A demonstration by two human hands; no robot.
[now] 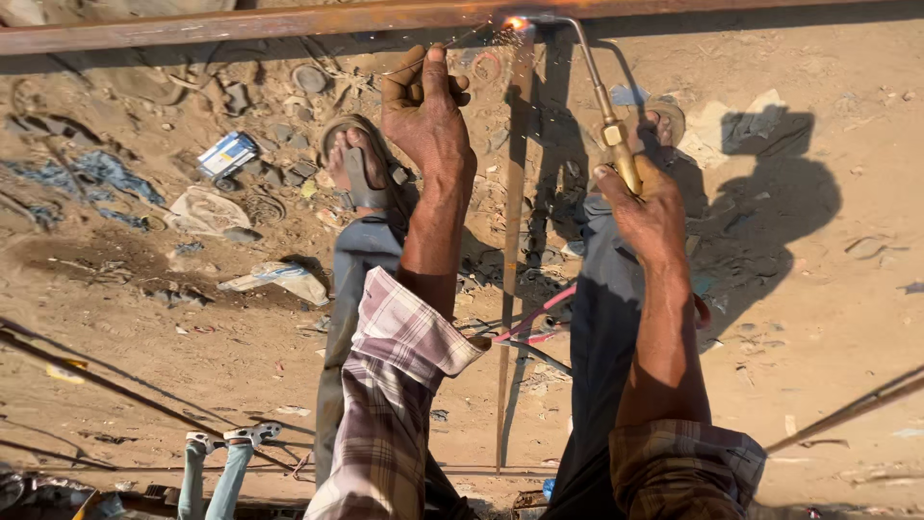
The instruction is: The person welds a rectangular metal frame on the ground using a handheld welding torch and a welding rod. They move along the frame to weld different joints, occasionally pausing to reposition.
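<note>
Plaid sleeves (404,385) fill the bottom edge, rolled back on both forearms. Left hand (423,111) is closed round a thin rod (452,43) whose tip reaches the flame (517,22). Between the hands a rusty strip (513,241) runs down from the beam (289,24). Right hand (647,207) is clamped on the brass torch (606,106), its nozzle at the beam above.
</note>
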